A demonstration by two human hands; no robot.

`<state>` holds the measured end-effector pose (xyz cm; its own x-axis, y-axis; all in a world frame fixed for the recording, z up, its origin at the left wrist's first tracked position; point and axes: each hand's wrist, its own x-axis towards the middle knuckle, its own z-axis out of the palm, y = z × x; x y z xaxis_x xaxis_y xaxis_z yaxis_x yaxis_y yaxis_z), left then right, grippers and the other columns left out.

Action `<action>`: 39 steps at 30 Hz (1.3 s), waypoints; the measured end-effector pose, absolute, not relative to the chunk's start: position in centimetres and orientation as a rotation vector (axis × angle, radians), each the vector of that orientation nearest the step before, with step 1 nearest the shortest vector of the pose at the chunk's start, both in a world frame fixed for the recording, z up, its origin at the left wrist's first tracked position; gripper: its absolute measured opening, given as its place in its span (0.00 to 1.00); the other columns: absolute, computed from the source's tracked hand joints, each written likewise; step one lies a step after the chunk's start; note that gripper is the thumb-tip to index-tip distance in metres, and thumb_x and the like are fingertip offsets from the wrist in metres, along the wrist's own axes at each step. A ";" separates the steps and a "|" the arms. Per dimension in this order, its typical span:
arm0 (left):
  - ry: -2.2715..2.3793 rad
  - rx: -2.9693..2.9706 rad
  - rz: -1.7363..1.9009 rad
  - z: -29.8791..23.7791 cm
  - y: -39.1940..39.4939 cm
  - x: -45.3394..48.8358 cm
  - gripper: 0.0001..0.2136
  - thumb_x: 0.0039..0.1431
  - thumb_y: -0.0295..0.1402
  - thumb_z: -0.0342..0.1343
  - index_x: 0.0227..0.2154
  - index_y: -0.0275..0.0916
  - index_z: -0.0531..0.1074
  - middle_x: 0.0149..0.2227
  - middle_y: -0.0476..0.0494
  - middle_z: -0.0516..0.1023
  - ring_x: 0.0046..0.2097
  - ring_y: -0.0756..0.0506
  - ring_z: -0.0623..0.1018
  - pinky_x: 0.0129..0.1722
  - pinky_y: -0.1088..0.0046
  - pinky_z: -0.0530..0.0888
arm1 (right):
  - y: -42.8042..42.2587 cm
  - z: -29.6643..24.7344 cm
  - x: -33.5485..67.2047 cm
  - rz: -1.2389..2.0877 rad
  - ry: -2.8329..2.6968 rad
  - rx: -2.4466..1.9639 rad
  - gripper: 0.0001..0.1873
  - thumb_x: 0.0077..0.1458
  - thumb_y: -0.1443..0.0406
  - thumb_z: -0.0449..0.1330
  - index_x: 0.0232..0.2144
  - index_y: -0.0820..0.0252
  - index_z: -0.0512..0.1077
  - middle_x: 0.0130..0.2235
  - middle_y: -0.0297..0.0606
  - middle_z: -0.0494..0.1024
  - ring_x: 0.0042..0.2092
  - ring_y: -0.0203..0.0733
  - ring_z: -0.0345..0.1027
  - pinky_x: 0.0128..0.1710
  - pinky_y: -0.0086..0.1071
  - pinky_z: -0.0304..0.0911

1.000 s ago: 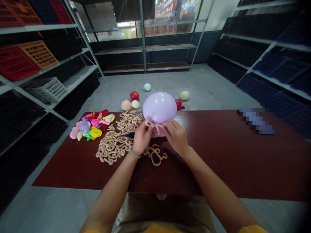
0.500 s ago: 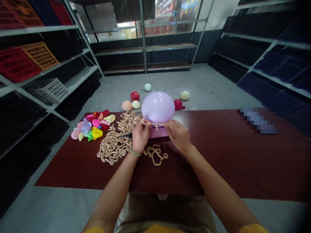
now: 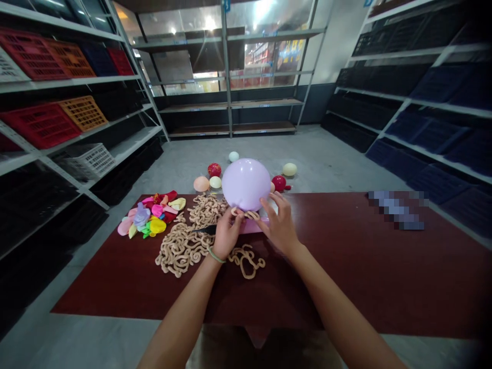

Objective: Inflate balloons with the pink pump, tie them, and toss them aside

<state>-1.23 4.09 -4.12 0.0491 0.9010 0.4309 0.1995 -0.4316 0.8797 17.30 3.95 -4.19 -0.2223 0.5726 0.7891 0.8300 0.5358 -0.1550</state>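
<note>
A blown-up light purple balloon stands above the table in front of my hands. My left hand is closed, thumb and finger pinching a short beige cord at the balloon's lower end; the neck is mostly hidden. My right hand is open, its fingers spread beside the balloon's lower right side, near the cord's other end. Beneath the balloon lies a pink flat-topped object, partly covered. A black pointed tool sticks out left of my left hand.
Left of my hands lie a heap of beige cords and a pile of flat coloured balloons. Some loose cord lies nearer me on the dark red table. Several blown-up balloons, one red, are beyond the table. Shelves with crates flank the room.
My right hand has let go of the cord's right end and spread its fingers. The cord, stretched between both hands before, now sits bunched by the left. The view has tilted up.
</note>
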 end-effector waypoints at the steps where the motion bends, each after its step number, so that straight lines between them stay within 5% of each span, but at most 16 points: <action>1: 1.088 1.707 1.402 -4.1 3.9 -1.1 0.13 0.66 0.43 0.50 0.32 0.39 0.69 0.30 0.47 0.73 0.34 0.47 0.72 0.37 0.72 0.69 | 4.0 -4.3 17.2 -0.413 -1.920 -1.151 0.30 0.59 0.62 0.61 0.62 0.49 0.60 0.63 0.49 0.58 0.68 0.61 0.46 0.61 0.60 0.56; 6: 0.940 1.711 1.294 -4.2 3.5 -0.7 0.13 0.65 0.43 0.52 0.32 0.39 0.70 0.29 0.47 0.72 0.31 0.47 0.72 0.35 0.72 0.70 | 4.0 -4.2 17.0 -0.572 -1.925 -1.183 0.30 0.57 0.58 0.63 0.61 0.47 0.62 0.69 0.47 0.47 0.71 0.69 0.30 0.62 0.70 0.48; 14: 0.900 1.677 1.370 -3.8 2.8 -0.5 0.13 0.66 0.43 0.51 0.33 0.39 0.69 0.30 0.47 0.72 0.32 0.48 0.72 0.36 0.72 0.71 | 4.4 -3.2 16.0 -0.601 -2.054 -1.172 0.27 0.59 0.57 0.60 0.60 0.49 0.64 0.67 0.48 0.57 0.71 0.63 0.38 0.64 0.66 0.46; 23: 0.915 1.174 1.940 -2.9 4.0 -2.4 0.18 0.67 0.43 0.50 0.55 0.43 0.59 0.39 0.44 0.73 0.36 0.48 0.77 0.40 0.69 0.76 | 10.8 0.5 16.4 -0.662 -2.013 -1.259 0.27 0.61 0.61 0.57 0.62 0.49 0.63 0.69 0.47 0.54 0.71 0.63 0.34 0.63 0.67 0.45; 27: 1.017 1.047 1.985 -3.3 5.0 -3.1 0.17 0.66 0.45 0.50 0.52 0.41 0.63 0.37 0.46 0.73 0.32 0.51 0.75 0.35 0.73 0.76 | 13.5 1.5 16.8 -0.530 -2.085 -1.435 0.32 0.61 0.66 0.54 0.67 0.56 0.55 0.69 0.54 0.51 0.68 0.62 0.49 0.59 0.58 0.58; 31: 1.061 1.029 1.965 -3.6 5.4 -3.1 0.16 0.65 0.46 0.51 0.47 0.40 0.65 0.33 0.48 0.72 0.30 0.51 0.74 0.32 0.74 0.75 | 11.9 0.6 16.8 -0.436 -2.123 -1.367 0.25 0.62 0.68 0.52 0.61 0.61 0.64 0.63 0.52 0.65 0.60 0.55 0.63 0.56 0.48 0.64; 39: 1.104 1.065 1.946 -3.8 6.2 -3.9 0.16 0.65 0.47 0.51 0.38 0.38 0.69 0.26 0.51 0.69 0.26 0.52 0.71 0.28 0.76 0.72 | 6.4 -4.2 16.5 -0.219 -2.252 -1.091 0.16 0.65 0.62 0.52 0.51 0.59 0.73 0.49 0.44 0.78 0.49 0.46 0.71 0.50 0.41 0.65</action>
<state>-3.92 6.23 -3.78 -0.4575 0.8261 0.3290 -0.1413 -0.4328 0.8903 16.51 6.35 -4.16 -0.4673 0.6528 0.5962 0.7553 0.6453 -0.1146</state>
